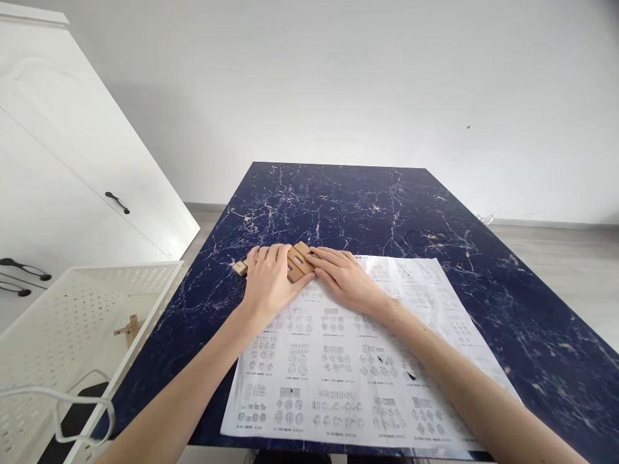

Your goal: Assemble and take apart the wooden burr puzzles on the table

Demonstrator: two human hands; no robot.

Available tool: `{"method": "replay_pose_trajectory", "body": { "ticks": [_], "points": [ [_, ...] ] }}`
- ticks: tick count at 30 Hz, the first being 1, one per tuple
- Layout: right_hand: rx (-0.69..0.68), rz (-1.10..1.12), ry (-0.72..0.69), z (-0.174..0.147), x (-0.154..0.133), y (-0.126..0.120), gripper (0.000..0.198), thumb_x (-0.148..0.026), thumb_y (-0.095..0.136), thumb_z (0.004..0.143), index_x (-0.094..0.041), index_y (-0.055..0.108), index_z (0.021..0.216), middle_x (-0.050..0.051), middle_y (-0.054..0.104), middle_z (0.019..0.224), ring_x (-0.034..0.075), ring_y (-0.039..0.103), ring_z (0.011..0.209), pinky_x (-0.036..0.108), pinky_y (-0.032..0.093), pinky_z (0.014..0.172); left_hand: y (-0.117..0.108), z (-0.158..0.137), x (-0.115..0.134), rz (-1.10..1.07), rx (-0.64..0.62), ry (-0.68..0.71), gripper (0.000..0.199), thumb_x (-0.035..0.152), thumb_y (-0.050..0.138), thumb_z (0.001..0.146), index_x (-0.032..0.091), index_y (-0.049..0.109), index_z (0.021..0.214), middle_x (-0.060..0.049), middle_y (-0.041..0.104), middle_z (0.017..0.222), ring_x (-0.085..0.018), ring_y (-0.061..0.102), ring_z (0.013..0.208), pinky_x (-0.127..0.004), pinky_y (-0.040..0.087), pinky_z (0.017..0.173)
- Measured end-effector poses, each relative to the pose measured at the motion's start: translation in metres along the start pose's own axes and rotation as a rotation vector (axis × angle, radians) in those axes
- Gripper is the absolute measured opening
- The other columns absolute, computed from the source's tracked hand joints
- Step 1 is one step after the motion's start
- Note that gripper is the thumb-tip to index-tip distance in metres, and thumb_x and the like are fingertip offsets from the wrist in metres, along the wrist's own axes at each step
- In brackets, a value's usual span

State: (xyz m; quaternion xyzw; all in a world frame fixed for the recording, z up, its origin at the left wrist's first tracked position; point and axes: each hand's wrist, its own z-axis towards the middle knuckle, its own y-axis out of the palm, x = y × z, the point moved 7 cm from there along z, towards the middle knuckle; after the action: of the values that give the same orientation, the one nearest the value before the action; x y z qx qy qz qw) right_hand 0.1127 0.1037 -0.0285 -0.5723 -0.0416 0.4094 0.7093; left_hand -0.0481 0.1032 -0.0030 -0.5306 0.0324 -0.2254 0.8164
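A white plastic basket with little holes (72, 309) is sitting past the left edge of the dark blue marble tabletop (367, 206), and a small light wooden piece (128, 328) is lying inside it. I am pressing my left hand (267, 277) flat, fingers together, on the tan wooden puzzle blocks (296, 261) near the tabletop's left edge. My right hand (344, 278) is lying flat too, fingertips touching the blocks. Both hands are resting at the top edge of the big white paper sheet with puzzle drawings (358, 374).
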Motion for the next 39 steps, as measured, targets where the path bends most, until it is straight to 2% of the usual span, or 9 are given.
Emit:
{"method": "replay_pose_trajectory", "body": {
  "ticks": [5, 11, 13, 16, 19, 21, 27, 33, 39],
  "points": [
    [-0.034, -0.015, -0.028, -0.001, 0.001, 0.004, 0.048, -0.034, 0.033, 0.117, -0.022, 0.056, 0.157, 0.006, 0.054, 0.165, 0.027, 0.043, 0.157, 0.053, 0.035, 0.129, 0.0, 0.0, 0.001, 0.002, 0.009, -0.014, 0.072, 0.071, 0.071, 0.089, 0.018, 0.059, 0.137, -0.021, 0.07, 0.132, -0.043, 0.065, 0.122, -0.063, 0.039, 0.116],
    [-0.042, -0.002, -0.038, -0.001, 0.001, 0.005, 0.049, -0.035, 0.031, 0.117, -0.024, 0.052, 0.16, 0.005, 0.052, 0.166, 0.026, 0.04, 0.159, 0.055, 0.032, 0.131, -0.007, 0.006, -0.022, -0.078, -0.068, -0.032, 0.091, 0.08, 0.071, 0.083, 0.017, 0.053, 0.145, -0.022, 0.06, 0.15, -0.044, 0.051, 0.143, -0.067, 0.024, 0.127],
    [-0.049, 0.0, -0.042, -0.001, 0.0, 0.006, 0.05, -0.037, 0.031, 0.117, -0.025, 0.05, 0.162, 0.004, 0.049, 0.168, 0.025, 0.037, 0.161, 0.056, 0.029, 0.133, -0.013, 0.003, -0.039, -0.115, -0.1, -0.061, 0.092, 0.081, 0.066, 0.087, 0.017, 0.048, 0.151, -0.022, 0.055, 0.155, -0.043, 0.045, 0.149, -0.063, 0.031, 0.126],
    [-0.061, -0.004, -0.048, -0.001, 0.0, 0.008, 0.053, -0.04, 0.03, 0.117, -0.022, 0.048, 0.163, 0.005, 0.047, 0.169, 0.025, 0.034, 0.162, 0.056, 0.025, 0.135, -0.017, -0.009, -0.059, -0.141, -0.179, -0.101, 0.098, 0.081, 0.064, 0.088, 0.015, 0.04, 0.157, -0.025, 0.046, 0.162, -0.044, 0.038, 0.156, -0.064, 0.03, 0.127],
    [-0.069, -0.01, -0.058, -0.001, 0.0, 0.01, 0.054, -0.042, 0.03, 0.117, -0.023, 0.048, 0.164, 0.004, 0.046, 0.17, 0.026, 0.034, 0.162, 0.056, 0.025, 0.135, -0.014, -0.026, -0.067, -0.187, -0.285, -0.153, 0.103, 0.08, 0.066, 0.087, 0.018, 0.032, 0.162, -0.023, 0.039, 0.169, -0.044, 0.036, 0.158, -0.061, 0.034, 0.127],
    [-0.075, -0.012, -0.062, -0.001, 0.0, 0.011, 0.054, -0.043, 0.03, 0.117, -0.024, 0.047, 0.164, 0.004, 0.045, 0.17, 0.027, 0.033, 0.162, 0.057, 0.026, 0.134, -0.014, -0.035, -0.066, -0.216, -0.298, -0.172, 0.096, 0.075, 0.065, 0.091, 0.02, 0.031, 0.163, -0.022, 0.041, 0.168, -0.041, 0.043, 0.154, -0.056, 0.039, 0.125],
    [-0.082, -0.008, -0.081, -0.002, 0.0, 0.012, 0.054, -0.044, 0.033, 0.116, -0.027, 0.045, 0.166, 0.003, 0.044, 0.171, 0.028, 0.032, 0.163, 0.059, 0.025, 0.134, -0.018, -0.046, -0.049, -0.218, -0.218, -0.158, 0.068, 0.055, 0.058, 0.101, 0.02, 0.04, 0.157, -0.018, 0.054, 0.16, -0.037, 0.056, 0.145, -0.051, 0.048, 0.118],
    [-0.077, -0.016, -0.151, -0.002, -0.004, 0.01, 0.051, -0.041, 0.034, 0.116, -0.029, 0.047, 0.164, 0.002, 0.047, 0.17, 0.029, 0.031, 0.163, 0.06, 0.025, 0.134, -0.027, -0.06, -0.036, -0.145, -0.169, -0.243, 0.061, 0.054, 0.061, 0.099, 0.023, 0.048, 0.149, -0.014, 0.064, 0.151, -0.037, 0.068, 0.132, -0.049, 0.058, 0.104],
    [-0.119, -0.007, -0.206, -0.003, -0.012, 0.011, 0.052, -0.04, 0.036, 0.116, -0.026, 0.048, 0.164, 0.003, 0.043, 0.172, 0.03, 0.029, 0.164, 0.059, 0.025, 0.134, -0.035, -0.074, -0.029, -0.081, -0.153, -0.3, 0.068, 0.057, 0.061, 0.099, 0.022, 0.044, 0.154, -0.014, 0.062, 0.155, -0.038, 0.066, 0.135, -0.051, 0.059, 0.105]
  ]
}}
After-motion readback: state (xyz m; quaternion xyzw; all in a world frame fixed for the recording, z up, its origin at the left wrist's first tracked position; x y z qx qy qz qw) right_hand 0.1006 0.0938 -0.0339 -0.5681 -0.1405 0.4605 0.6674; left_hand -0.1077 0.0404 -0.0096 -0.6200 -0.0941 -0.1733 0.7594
